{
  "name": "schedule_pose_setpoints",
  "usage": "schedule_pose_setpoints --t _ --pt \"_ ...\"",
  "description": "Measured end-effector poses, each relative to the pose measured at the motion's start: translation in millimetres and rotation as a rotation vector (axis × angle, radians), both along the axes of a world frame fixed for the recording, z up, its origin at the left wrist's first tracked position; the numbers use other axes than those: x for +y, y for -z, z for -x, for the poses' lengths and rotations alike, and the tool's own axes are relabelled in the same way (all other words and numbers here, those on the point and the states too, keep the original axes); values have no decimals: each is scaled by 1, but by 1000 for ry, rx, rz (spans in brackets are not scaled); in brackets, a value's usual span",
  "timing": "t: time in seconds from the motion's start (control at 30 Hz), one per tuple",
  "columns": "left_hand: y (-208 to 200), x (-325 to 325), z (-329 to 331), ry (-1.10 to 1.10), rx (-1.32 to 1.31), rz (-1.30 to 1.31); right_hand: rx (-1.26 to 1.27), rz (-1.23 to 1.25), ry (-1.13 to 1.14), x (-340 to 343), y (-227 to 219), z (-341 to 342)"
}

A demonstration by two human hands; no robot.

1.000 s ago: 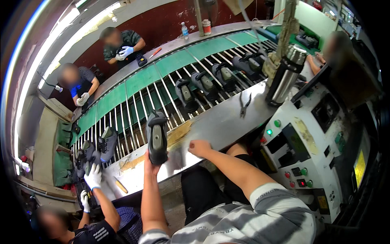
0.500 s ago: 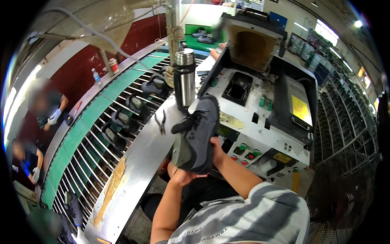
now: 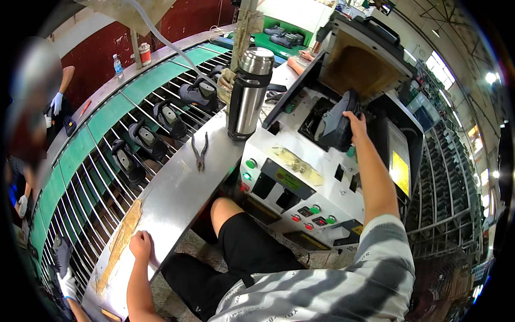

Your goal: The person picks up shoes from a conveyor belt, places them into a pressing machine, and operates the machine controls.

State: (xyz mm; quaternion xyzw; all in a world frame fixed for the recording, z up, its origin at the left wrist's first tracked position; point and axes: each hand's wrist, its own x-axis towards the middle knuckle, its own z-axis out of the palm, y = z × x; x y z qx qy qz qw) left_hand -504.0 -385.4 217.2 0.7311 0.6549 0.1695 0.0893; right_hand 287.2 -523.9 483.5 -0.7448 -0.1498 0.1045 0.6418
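A dark grey shoe (image 3: 337,126) is in my right hand (image 3: 356,127), fingers closed round it. It sits tilted over the square opening in the white machine top (image 3: 292,134), just in front of the raised lid (image 3: 360,59); how far in it reaches is hidden. My left hand (image 3: 140,244) rests as a loose fist on the metal bench (image 3: 177,198), beside a strip of brown tape (image 3: 120,244), and nothing shows in it. Pliers (image 3: 200,152) lie with handles spread on the bench. A steel thermos (image 3: 250,96) stands upright at the bench's far end.
Several shoes (image 3: 144,140) stand on the roller conveyor (image 3: 102,206) to the left. Co-workers stand beyond it; a gloved hand (image 3: 66,283) touches a shoe at lower left. Buttons (image 3: 315,209) line the machine front. A shoe rack (image 3: 445,166) is at right.
The shoe has gone from in front of me, held by both hands, to the machine's opening in my right hand. My left hand has let go and moved down-left to the bench.
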Motion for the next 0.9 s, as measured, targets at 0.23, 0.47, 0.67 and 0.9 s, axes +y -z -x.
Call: schedule_pose_setpoints --t 0.23,0.47,0.67,0.9 --pt "3 -4 -19 -208 -2 -128 -140 576 203 72 13 -85" --pt "7 -4 -13 -233 -10 -141 -164 915 150 103 72 -95" --pt "0 -3 -19 -209 -20 -135 -223 919 191 85 76 -69" --pt "-2 -6 -16 -220 -27 -163 -425 1080 19 75 43 21"
